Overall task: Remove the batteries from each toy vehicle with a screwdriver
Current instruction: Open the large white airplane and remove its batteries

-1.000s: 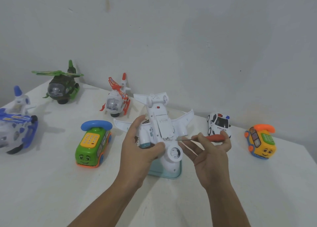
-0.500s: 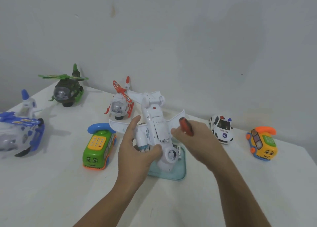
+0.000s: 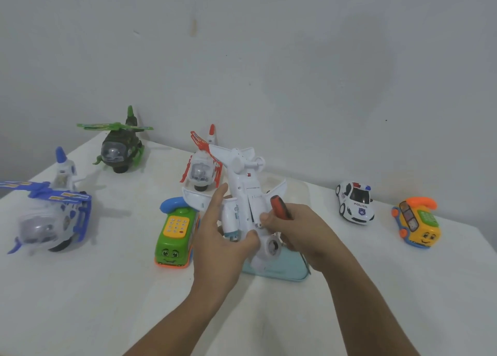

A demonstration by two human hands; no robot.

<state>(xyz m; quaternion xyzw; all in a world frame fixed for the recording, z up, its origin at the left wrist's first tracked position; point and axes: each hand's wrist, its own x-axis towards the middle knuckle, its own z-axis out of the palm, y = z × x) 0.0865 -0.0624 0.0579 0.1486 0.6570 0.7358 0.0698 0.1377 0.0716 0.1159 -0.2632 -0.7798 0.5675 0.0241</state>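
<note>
Left grip (image 3: 223,248): is wrapping round the white toy plane (image 3: 242,183), thumb pressing near its nose.
White toy plane: is being held belly-up and tilted, tail pointing away, above the teal tray (image 3: 293,273) at the middle of the worktop (image 3: 107,302).
Right grip (image 3: 304,232): is clenching the screwdriver (image 3: 281,207), its red and black handle sticking up by the plane's belly; the tip is hiding behind the fingers.
Left side: a green phone bus (image 3: 174,237), a blue helicopter (image 3: 48,216), a green helicopter (image 3: 118,148) and a red helicopter (image 3: 200,170) are standing.
Right side: a police car (image 3: 355,202) and a yellow phone car (image 3: 416,224) are sitting apart.
</note>
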